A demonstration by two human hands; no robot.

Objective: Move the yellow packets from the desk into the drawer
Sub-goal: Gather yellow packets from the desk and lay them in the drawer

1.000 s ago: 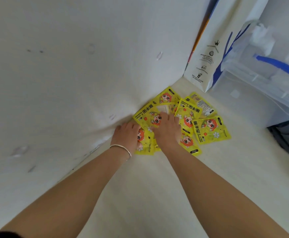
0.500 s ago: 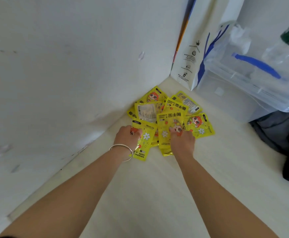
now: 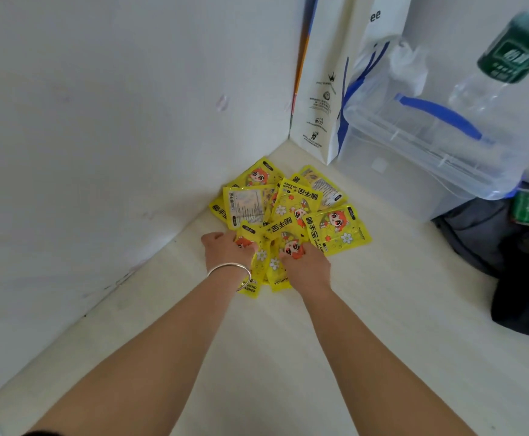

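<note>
Left hand [image 3: 227, 251] and right hand [image 3: 307, 267] are pressing down, fingers curled over the near edge of a fanned pile of yellow hand-warmer packets [image 3: 288, 215] lying on the pale worktop [image 3: 288, 357] in the wall corner, beside a clear storage box [image 3: 414, 158].

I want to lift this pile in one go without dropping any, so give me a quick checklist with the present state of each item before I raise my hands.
1. Both hands on the pile: ok. The left hand and right hand rest on the near packets of the yellow packets.
2. Firm grip on packets: cannot tell; the fingertips are hidden.
3. Pile gathered: not ok. The far packets lie fanned out, beyond both hands.
4. Room to lift: ok. The paper bag and clear plastic box stand apart from the pile.
5. Drawer open and ready: cannot tell; no drawer is in view.
</note>
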